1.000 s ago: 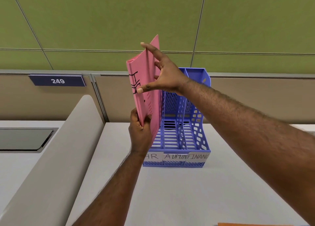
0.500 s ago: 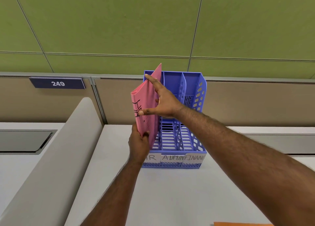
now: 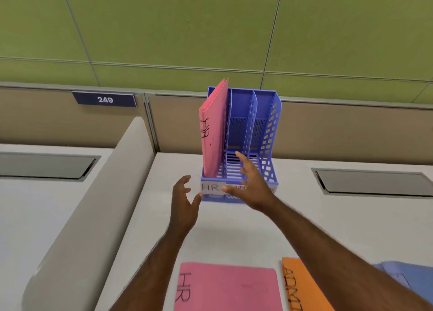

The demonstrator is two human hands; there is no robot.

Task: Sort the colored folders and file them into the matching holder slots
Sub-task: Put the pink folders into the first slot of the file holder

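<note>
A pink paper folder marked HR (image 3: pixel 214 132) stands in the leftmost slot of a blue perforated plastic file holder (image 3: pixel 267 132); both hands, left hand (image 3: pixel 184 201) and right hand (image 3: pixel 251 185), hover open near its front.

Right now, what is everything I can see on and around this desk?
file holder: one, blue, three slots, standing at the back of the desk, paper labels on its front.
pink folder in holder: one, marked HR, upright in the left slot above the HR label.
pink folder on desk: one, marked HR, flat at the near edge.
orange folder: one, flat, right of the flat pink one.
blue folder: at least one, near right edge, partly behind the forearm.
number plate: one, dark blue, reads 249, on the partition.
desk: one, white.
left hand: open, holding nothing, by the holder's front left corner.
right hand: open, fingers spread before the holder's front.
</note>
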